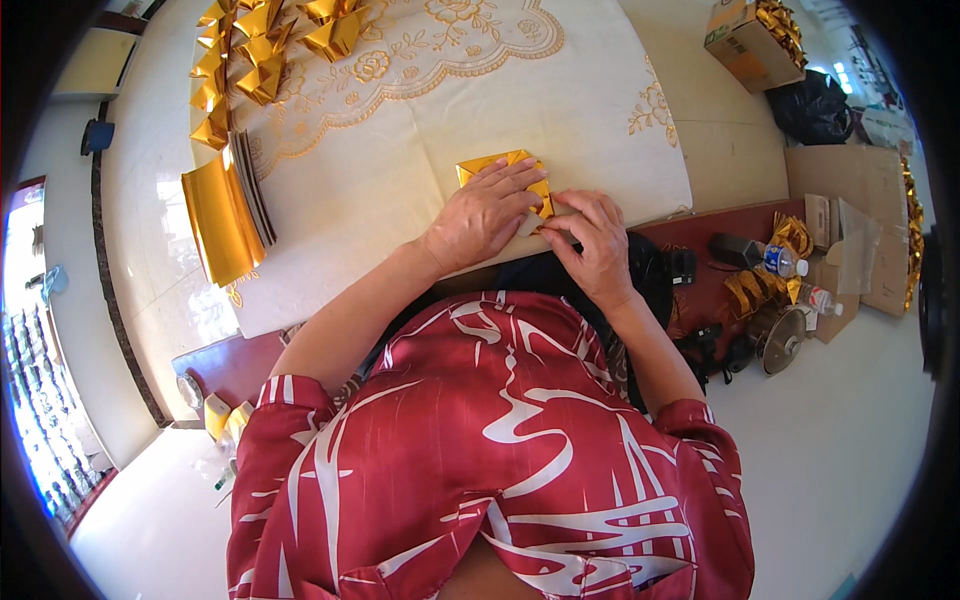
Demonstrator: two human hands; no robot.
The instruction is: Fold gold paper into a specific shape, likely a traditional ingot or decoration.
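Observation:
A sheet of gold foil paper point(472, 168), partly folded with its pale underside showing at the near right corner, lies near the front edge of the table. Across it rests my left hand point(487, 208), fingers stretched out flat and pressing it down. My right hand point(594, 243) pinches the paper's near right corner between thumb and fingertips. The fingers cover much of the sheet, so its creases are partly hidden. To the left stands a thick stack of gold foil sheets point(213, 222). Beyond that, folded gold paper ingots point(262, 52) sit in rows.
A cream tablecloth point(370, 190) with gold flower embroidery covers the table. On the right, a dark red bench point(690, 235) carries plastic bottles point(785, 262), gold foil pieces and a lidded pot point(781, 340). Cardboard boxes point(850, 215) and a black bag point(808, 108) stand farther right.

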